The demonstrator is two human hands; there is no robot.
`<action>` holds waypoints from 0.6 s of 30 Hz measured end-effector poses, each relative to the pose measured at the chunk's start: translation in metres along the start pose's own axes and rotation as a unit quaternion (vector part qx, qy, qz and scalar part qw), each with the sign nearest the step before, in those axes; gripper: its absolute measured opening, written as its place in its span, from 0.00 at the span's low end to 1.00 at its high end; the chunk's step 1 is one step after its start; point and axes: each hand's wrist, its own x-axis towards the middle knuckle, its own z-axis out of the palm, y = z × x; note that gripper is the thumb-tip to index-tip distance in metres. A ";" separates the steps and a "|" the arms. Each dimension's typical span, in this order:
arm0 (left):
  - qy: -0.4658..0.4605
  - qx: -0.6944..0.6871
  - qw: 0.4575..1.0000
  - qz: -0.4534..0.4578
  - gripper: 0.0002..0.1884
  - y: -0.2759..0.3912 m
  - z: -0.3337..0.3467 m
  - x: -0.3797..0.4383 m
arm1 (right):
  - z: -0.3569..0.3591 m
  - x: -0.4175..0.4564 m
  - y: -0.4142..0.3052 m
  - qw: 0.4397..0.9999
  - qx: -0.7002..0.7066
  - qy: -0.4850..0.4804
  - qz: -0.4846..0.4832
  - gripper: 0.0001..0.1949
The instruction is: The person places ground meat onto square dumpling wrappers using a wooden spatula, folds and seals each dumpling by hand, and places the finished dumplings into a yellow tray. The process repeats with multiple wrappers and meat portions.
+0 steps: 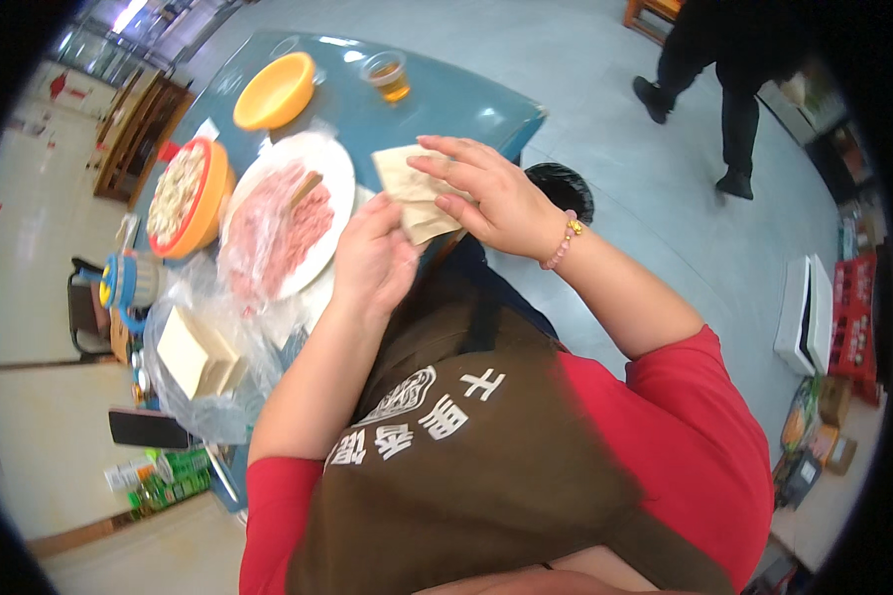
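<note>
My left hand (379, 256) grips a small stack of pale square dough wrappers (404, 171) by its lower left edge. Over the stack's right side lies my right hand (495, 195), its fingers spread and touching the top face. Just left of my left hand is a white oval plate (340, 167) of pink minced meat (314, 227). A flat wooden stick (306, 189) rests in the meat, and clear plastic film partly covers it. Nearer me, a thick block of pale wrappers (197, 353) sits on a clear plastic bag (257, 379).
An orange bowl (219, 201) holds several folded dumplings (177, 195). Beyond are a yellow bowl (274, 93) and a plastic cup of amber liquid (388, 80). A blue-handled jug (130, 282) and phone (149, 428) lie left. A bin (562, 192) stands beside the table; a person (737, 97) is on the floor beyond.
</note>
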 end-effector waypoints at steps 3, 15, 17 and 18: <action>-0.057 0.013 0.998 0.008 0.24 0.003 0.007 -0.003 | 0.018 0.003 0.001 0.999 -0.028 0.033 -0.001 0.20; -0.139 0.028 0.990 -0.013 0.36 0.006 -0.008 -0.003 | 0.033 0.020 -0.002 0.974 0.188 0.085 0.090 0.11; -0.126 0.103 0.987 0.010 0.37 0.003 -0.006 -0.005 | 0.040 0.021 -0.003 0.995 0.083 0.051 -0.033 0.10; -0.108 0.148 0.983 0.026 0.37 0.003 0.001 -0.010 | 0.038 0.022 -0.004 0.991 0.134 0.014 0.018 0.09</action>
